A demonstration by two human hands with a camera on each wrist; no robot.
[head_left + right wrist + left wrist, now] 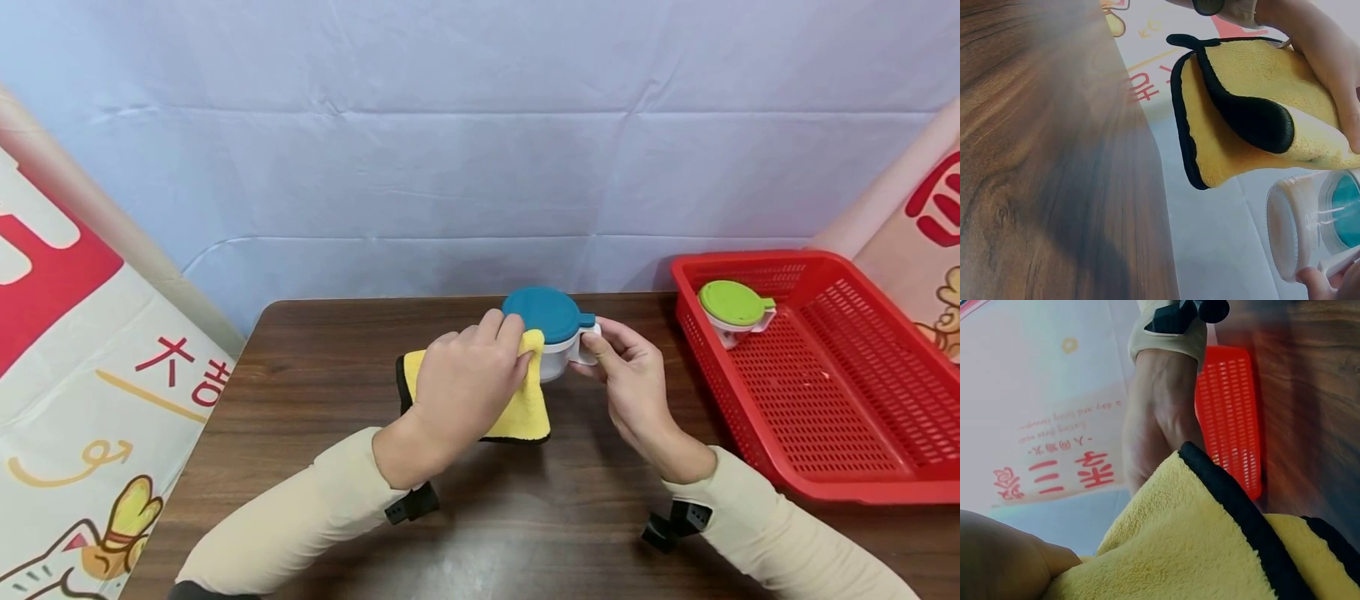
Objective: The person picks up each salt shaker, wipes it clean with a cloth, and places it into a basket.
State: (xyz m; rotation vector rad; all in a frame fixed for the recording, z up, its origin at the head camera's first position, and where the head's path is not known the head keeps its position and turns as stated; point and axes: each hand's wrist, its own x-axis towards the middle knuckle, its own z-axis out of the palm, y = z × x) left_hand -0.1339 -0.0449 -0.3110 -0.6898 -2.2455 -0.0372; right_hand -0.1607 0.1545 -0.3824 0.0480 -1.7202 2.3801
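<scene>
Okay, pinching a blue-lidded jar [553, 360] by its handle [587, 350] with the right hand [639, 383], up off the table [330, 358], and gripping a yellow cloth [519, 418] just beside it with the left hand [467, 379].

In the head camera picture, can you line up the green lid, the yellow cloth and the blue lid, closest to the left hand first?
From the left hand:
1. Yellow cloth: held in it.
2. Blue lid: just past the fingers, to the right.
3. Green lid: well to the right, in the red basket.
</scene>
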